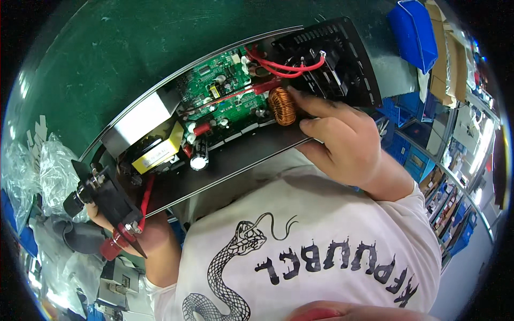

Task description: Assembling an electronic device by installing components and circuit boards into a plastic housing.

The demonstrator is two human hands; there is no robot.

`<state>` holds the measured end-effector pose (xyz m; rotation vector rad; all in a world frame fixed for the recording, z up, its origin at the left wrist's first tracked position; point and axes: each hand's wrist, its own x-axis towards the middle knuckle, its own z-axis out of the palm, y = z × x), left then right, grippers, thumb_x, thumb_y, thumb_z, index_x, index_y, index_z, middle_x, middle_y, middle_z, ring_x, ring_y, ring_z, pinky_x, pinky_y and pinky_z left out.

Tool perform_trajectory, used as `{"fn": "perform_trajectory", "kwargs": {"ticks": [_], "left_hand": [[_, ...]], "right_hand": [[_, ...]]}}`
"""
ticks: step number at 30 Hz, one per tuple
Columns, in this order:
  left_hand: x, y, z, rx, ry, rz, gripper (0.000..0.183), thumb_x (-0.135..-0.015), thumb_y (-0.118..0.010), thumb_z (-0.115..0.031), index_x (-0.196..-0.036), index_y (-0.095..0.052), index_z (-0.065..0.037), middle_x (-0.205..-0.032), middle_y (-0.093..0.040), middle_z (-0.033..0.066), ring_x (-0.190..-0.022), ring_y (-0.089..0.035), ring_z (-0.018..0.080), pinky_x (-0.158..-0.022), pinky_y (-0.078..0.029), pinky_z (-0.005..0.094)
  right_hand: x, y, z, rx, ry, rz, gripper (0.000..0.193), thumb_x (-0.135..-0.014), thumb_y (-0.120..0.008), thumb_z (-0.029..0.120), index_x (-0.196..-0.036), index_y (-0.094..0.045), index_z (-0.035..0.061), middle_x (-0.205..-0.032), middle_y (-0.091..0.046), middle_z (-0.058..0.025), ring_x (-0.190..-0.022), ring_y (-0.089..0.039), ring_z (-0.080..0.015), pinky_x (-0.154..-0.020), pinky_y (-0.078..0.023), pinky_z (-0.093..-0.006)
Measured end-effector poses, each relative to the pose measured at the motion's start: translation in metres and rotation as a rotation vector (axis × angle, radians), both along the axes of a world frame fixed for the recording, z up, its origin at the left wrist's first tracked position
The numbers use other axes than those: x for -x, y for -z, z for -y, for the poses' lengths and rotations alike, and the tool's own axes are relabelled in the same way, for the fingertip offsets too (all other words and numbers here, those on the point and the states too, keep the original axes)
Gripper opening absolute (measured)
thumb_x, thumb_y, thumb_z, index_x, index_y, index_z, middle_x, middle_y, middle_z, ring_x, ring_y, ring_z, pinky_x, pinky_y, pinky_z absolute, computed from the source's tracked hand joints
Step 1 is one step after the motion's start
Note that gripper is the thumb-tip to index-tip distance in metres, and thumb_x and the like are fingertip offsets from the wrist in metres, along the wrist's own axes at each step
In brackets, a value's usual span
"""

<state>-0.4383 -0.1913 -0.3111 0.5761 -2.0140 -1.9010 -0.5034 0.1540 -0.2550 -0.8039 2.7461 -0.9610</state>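
Observation:
An opened power inverter point(225, 160) lies tilted across the picture, its metal housing showing a green circuit board point(214, 91), a yellow-wrapped transformer point(160, 150) and a copper-wound ring coil point(282, 107). My right hand point(342, 139) is closed over the near rim at the right end; its fingertips reach in beside the coil and seem to touch it. Red wires point(284, 68) run to a black end panel point(332, 64), which stands angled off. At the left end, behind a black plate with a red terminal point(115, 243), my left hand point(99, 216) grips, mostly hidden.
The inverter is over a green work surface point(118, 48). Clear plastic bags point(56, 171) lie at the left. A blue bin point(412, 35) and cardboard point(444, 59) stand at the far right, with shelves of parts point(450, 208) beyond. A grey metal fixture point(115, 286) sits lower left.

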Motion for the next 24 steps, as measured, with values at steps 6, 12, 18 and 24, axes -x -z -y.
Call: {"fn": "perform_trajectory", "kwargs": {"ticks": [6,12,18,24], "left_hand": [[-0.002,0.023,0.021,0.636,0.005,-0.029,0.065,-0.087,-0.067,-0.052,-0.134,-0.054,-0.01,-0.127,-0.063,0.0116,-0.105,-0.066,0.0285,-0.091,-0.053,0.0414],[-0.015,0.026,0.039,0.205,0.088,-0.125,0.074,-0.09,-0.056,-0.056,-0.143,-0.045,-0.006,-0.139,-0.053,0.0157,-0.121,-0.054,0.0359,-0.102,-0.042,0.0514],[-0.004,0.017,0.012,0.154,-0.169,-0.149,0.074,-0.075,-0.086,-0.051,-0.121,-0.062,0.001,-0.116,-0.072,0.0074,-0.096,-0.07,0.0192,-0.085,-0.056,0.0342],[-0.023,0.028,0.036,0.702,-0.072,-0.015,0.074,-0.076,-0.085,-0.054,-0.12,-0.063,0.002,-0.111,-0.072,0.0088,-0.089,-0.071,0.0196,-0.08,-0.057,0.0339]], "right_hand": [[-0.002,0.006,0.003,0.04,-0.029,0.01,0.035,-0.062,-0.081,0.004,-0.089,-0.059,0.0001,-0.118,-0.067,-0.0297,-0.086,-0.072,-0.0349,-0.07,-0.06,-0.0366],[-0.003,0.009,0.009,0.046,-0.051,0.001,0.035,-0.061,-0.078,0.002,-0.089,-0.057,-0.0005,-0.117,-0.067,-0.0316,-0.083,-0.072,-0.0349,-0.069,-0.06,-0.0372],[0.002,0.011,0.011,0.044,-0.107,-0.017,0.035,-0.059,-0.078,0.0,-0.088,-0.058,-0.0013,-0.115,-0.067,-0.0316,-0.077,-0.071,-0.0341,-0.064,-0.059,-0.0374],[0.002,0.011,0.01,0.048,-0.125,-0.047,0.034,-0.059,-0.077,0.0,-0.087,-0.059,-0.0016,-0.113,-0.067,-0.0311,-0.071,-0.069,-0.0322,-0.06,-0.057,-0.0369]]}}
